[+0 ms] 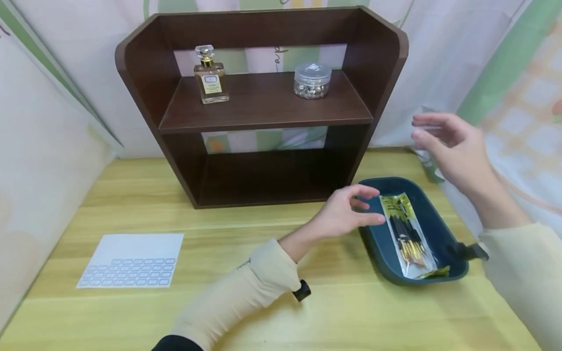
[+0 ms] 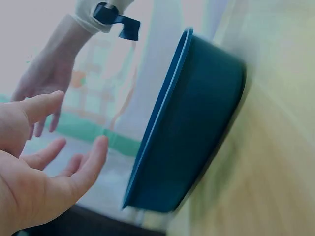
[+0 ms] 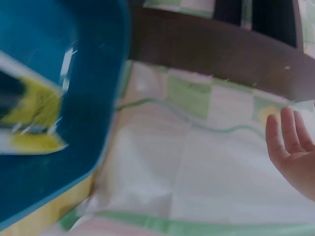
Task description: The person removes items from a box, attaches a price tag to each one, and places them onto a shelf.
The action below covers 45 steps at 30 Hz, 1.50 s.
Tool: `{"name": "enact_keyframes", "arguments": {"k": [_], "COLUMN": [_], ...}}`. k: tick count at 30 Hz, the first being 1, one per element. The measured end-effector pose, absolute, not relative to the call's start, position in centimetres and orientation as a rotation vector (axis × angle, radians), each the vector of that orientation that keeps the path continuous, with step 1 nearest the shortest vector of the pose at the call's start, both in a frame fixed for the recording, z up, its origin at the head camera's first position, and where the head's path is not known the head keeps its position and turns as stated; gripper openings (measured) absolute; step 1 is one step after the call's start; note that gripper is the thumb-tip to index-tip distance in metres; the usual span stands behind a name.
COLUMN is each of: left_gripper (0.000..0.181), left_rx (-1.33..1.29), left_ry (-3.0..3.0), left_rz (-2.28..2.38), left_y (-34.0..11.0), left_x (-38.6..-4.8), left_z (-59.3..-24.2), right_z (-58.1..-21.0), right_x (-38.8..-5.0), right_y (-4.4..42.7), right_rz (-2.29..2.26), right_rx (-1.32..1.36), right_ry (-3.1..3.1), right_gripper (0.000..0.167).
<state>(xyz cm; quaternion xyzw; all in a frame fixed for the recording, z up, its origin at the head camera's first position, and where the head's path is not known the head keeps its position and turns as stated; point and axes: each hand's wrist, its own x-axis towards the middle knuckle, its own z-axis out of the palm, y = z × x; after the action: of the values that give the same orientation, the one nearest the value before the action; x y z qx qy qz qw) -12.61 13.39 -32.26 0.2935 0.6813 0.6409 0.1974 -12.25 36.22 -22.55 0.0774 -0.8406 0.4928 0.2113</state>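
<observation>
In the head view, a glossy clear-plastic brush packet (image 1: 409,239) lies in your rounded, dark-blue basin (image 1: 423,214). The left-wrist view shows your empty left hand (image 2: 42,179) spread beside it; the right-wrist view, your empty right hand (image 3: 295,160), fingers extended.

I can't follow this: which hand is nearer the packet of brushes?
Left. The left hand hovers by the left rim of the tub, near the packet of brushes; the right hand is raised farther off, rightward.

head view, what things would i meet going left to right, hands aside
Sheet of labels, perfume bottle, lidded jar, dark blue tub with a packet of brushes in it.
</observation>
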Motion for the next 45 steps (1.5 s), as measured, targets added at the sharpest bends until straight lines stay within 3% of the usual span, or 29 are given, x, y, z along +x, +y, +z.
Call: {"name": "enact_keyframes", "arguments": {"k": [11,21,30,40,45], "left_gripper": [0.046,0.040,0.048,0.039,0.043], "left_rx": [0.394,0.040,-0.185,-0.325,-0.372], "left_ry": [1.577,1.483,1.498,1.433,1.404], "left_rz": [1.870,1.907,1.963,2.062,2.074], "left_y": [20.1,24.5,27.2,28.5,29.2], "left_x": [-10.9,-10.4,-10.8,-10.9,-10.9], "left_z": [-33.1,-33.4,-34.9,-35.7,-35.6], "right_z": [-28.1,-31.7,-32.4,-32.2,-32.2], "right_x": [-9.9,-9.3,-9.6,-9.5,-9.5], "right_y": [43.2,46.5,46.7,46.2,46.2], "right_rz": [0.949,1.070,1.163,1.148,1.089], "right_rx": [0.004,0.012,-0.077,-0.107,-0.092], "right_ry": [-2.848,-3.089,-3.174,-3.169,-3.182], "right_gripper": [0.048,0.057,0.047,0.046,0.045]}}
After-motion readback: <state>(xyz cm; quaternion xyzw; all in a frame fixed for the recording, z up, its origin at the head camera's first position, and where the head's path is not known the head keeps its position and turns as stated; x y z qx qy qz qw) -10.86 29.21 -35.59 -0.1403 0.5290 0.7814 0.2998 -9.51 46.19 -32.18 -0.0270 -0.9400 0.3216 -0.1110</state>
